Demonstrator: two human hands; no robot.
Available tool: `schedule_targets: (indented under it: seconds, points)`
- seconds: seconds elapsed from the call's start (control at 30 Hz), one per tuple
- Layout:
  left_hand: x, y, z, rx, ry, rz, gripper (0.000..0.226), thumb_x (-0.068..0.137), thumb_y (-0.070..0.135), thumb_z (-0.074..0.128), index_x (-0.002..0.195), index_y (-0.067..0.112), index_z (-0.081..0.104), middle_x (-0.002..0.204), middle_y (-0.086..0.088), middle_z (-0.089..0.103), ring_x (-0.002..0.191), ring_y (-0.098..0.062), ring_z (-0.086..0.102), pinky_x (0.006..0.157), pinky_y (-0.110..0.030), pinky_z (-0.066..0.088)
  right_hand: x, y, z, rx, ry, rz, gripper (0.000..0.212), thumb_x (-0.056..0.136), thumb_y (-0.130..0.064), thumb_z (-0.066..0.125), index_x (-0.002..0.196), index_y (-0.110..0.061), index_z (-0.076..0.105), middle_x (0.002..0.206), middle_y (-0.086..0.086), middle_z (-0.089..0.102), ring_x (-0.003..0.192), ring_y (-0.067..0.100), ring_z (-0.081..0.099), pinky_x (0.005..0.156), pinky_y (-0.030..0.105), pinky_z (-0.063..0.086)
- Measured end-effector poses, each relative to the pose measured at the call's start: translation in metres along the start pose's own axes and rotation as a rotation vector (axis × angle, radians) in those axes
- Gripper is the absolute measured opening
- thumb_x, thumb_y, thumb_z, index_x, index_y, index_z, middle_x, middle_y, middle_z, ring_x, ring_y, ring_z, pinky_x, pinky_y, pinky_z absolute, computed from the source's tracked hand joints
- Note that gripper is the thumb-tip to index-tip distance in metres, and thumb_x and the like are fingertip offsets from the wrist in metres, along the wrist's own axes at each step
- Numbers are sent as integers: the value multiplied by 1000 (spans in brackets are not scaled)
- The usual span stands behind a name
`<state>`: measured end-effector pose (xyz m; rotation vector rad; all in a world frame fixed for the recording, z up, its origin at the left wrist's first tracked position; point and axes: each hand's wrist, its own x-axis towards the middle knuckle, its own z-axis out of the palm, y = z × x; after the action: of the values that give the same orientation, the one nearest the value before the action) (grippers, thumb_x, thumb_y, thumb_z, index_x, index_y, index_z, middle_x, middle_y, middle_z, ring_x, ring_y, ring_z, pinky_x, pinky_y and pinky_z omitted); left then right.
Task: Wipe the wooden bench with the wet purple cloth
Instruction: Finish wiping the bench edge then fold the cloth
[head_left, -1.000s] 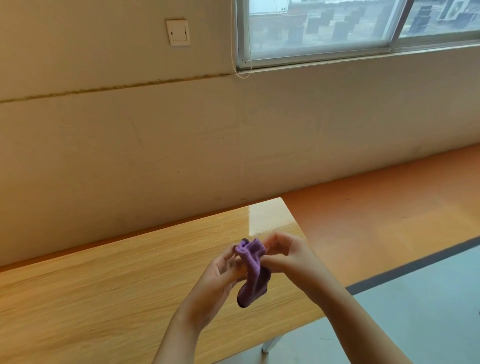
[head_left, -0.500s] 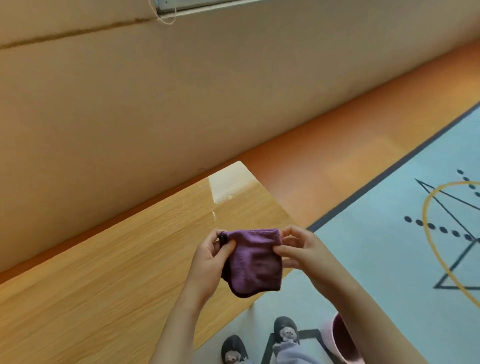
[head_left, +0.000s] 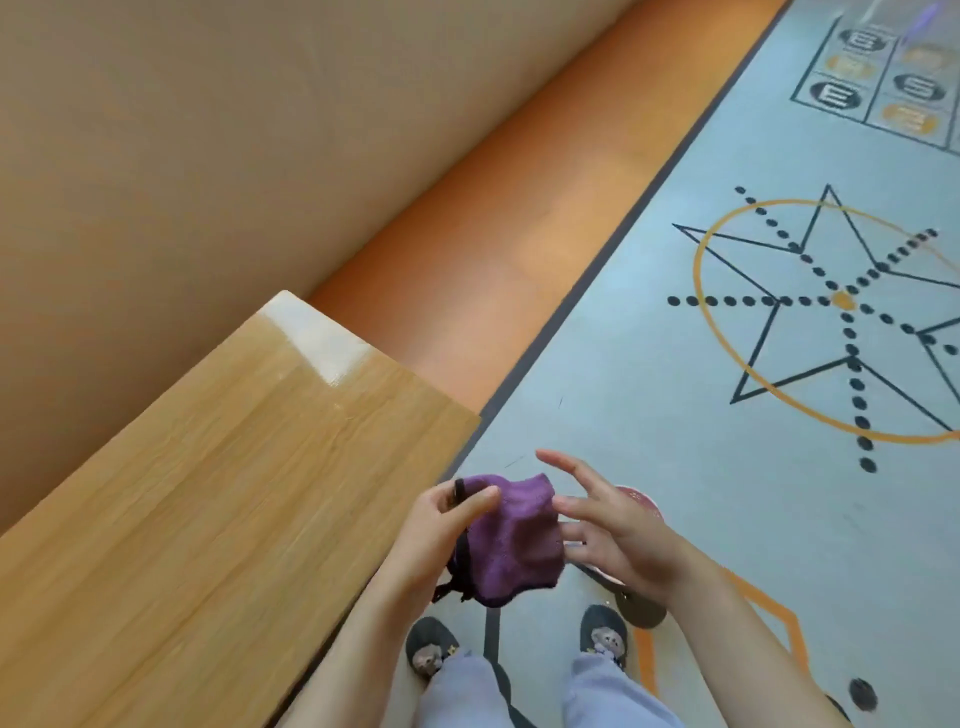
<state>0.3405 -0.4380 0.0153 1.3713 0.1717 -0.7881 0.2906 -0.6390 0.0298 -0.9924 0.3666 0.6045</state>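
Item one, purple cloth (head_left: 511, 540): I log it in the lower centre of the frame, bunched and hanging in the air just off the near right edge of the table (head_left: 208, 493), not touching the wood. Item two, left hand (head_left: 441, 535): its thumb and fingers (head_left: 480, 501) are pinched on the cloth's upper left corner, where a short black tag shows, and a dark loop dangles below the palm. Item three, right hand (head_left: 618, 540): I see its fingers spread and loose, just beside the cloth's right edge, with no grip that I can make out. Item four, table: light wood grain, running from the lower left up to a glossy corner at centre left, set along a beige wall (head_left: 260, 130). Item five, floor (head_left: 649, 415): an orange strip by the wall, then grey with a dotted star-and-circle marking at right. Item six, two dark shoes (head_left: 602, 631) at bottom centre. A pinkish round object sits partly hidden behind my right hand.
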Motion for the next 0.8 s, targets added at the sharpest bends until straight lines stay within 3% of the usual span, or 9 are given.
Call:
schedule_targets:
  seconds: [0.1,0.2,0.33,0.5,0.6,0.7,0.8]
  points:
    - [20,-15,51,-25,11,-70,20,77,28,74,88,12,76,91,-12,73,86,-22,67,81,-34,49,-25,10,-56,91,72,-3,60,81,-17,66,135,-30,42,113,15,65,107,31,61,94,40,48]
    - [41,-28,102,-113,43,-133,25,79,25,71,97,8,69,95,-10,72,89,-23,67,81,-37,49,-46,23,-111,95,103,39,61,77,-20,69,133,-13,47,121,16,63,111,27,59,104,41,41]
    - [75,-56,173,-90,60,-242,30,95,24,54,117,6,62,114,-14,69,107,-29,64,94,-45,47,-74,40,-176,162,234,-19,35,76,-15,66,110,-9,63,112,11,66,102,22,62,93,31,49]
    - [121,-89,214,-18,60,-262,12,89,15,62,96,6,65,90,-9,66,84,-20,60,67,-24,52,-73,62,-236,449,429,-90,29,77,-7,67,105,-9,59,96,10,68,80,19,66,71,28,54]
    - [154,-107,221,-32,34,-346,26,90,29,58,97,5,64,89,-8,71,85,-21,63,73,-29,51,-53,73,-264,525,485,-94,21,89,-6,53,108,-11,60,95,9,67,77,18,66,66,27,54]
    - [197,-139,216,29,-109,-518,54,93,42,42,118,-1,63,114,-19,69,105,-30,62,90,-37,45,-24,91,-294,565,553,-112,21,91,-7,51,104,-15,65,100,11,67,85,23,63,71,31,52]
    - [240,-179,201,190,-221,-623,51,94,40,45,121,0,63,117,-20,68,103,-31,64,84,-33,52,11,119,-320,557,606,-97,22,92,-10,51,92,-23,69,100,9,67,92,24,61,80,36,46]
